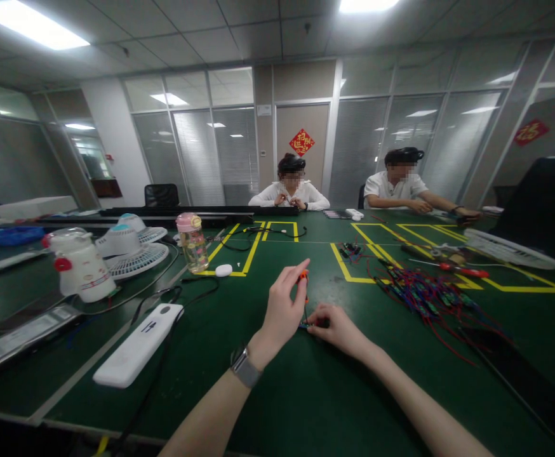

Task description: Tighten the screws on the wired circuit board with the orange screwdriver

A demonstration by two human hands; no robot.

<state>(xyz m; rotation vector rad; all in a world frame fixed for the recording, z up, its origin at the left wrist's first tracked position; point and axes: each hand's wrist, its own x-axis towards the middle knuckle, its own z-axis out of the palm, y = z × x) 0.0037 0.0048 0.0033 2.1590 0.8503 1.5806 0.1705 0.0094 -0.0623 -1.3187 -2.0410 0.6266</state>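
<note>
The person's left hand (282,304) is up off the green table (282,400), thumb and forefinger pinched narrow on a small orange-handled tool (303,277). The tool stands nearly upright with its thin shaft pointing down. The other fingers curl loosely, and a watch (246,367) shows on that wrist.

Just beside it, the right hand (337,327) lies low on the table, its fingertips closed on a small dark part (307,325). The part sits on the table right under the tool's tip. Whether tip and part touch is too small to tell.

This looks like the working step itself, with the tool brought to a part pinned in place. By the look of it, that calls for a steady right-hand grip and the shaft kept upright over the part.

To the right, a heap of wired parts (420,298) sprawls across the yellow tape boxes (354,270) in a tangle of red and black leads. It spills over the tape line rather than sitting inside one box. A red-handled screwdriver (463,271) lies beyond it.

As for containers, a clear bottle (193,244) with a pink lid stands upright and closed to the left. Something pale yellowish shows inside, though what it is cannot be told. Further left is a white jug-like appliance (81,265) with red fittings, its contents hidden, and white fan heads (132,251) lie behind it. A long white device (139,346) rests near the left forearm.

Across the table two other people (291,187) (401,184) sit with their own hands busy, well apart from this work.
</note>
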